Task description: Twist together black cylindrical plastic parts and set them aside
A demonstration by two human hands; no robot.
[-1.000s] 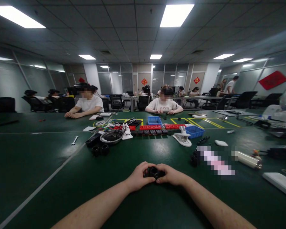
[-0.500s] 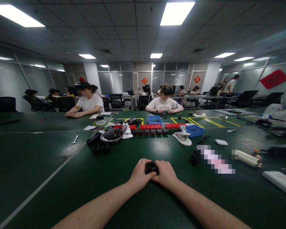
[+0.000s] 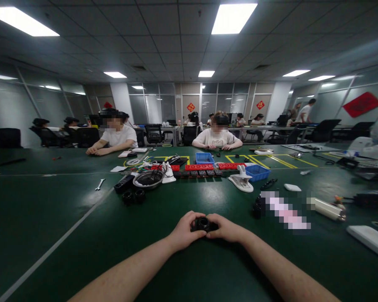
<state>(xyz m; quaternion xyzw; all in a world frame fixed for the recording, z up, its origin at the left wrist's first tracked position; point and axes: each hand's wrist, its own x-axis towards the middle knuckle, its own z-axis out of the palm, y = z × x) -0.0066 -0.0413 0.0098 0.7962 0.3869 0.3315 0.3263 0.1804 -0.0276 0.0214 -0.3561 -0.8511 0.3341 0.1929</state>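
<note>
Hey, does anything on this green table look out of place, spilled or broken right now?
Nothing stands out. Both hands, left hand and right hand, grip a small black part; nothing looks spilled or damaged.

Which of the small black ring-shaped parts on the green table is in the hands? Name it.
The small black ring-shaped part pinched between left hand and right hand; the other two black rings sit untouched beside the round metal bowl.

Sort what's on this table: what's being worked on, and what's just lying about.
In hand: small black ring-shaped part, gripped by left hand and right hand.

Lying about: silver wrench, round metal bowl, blue plastic bins, white cylinder.
</note>
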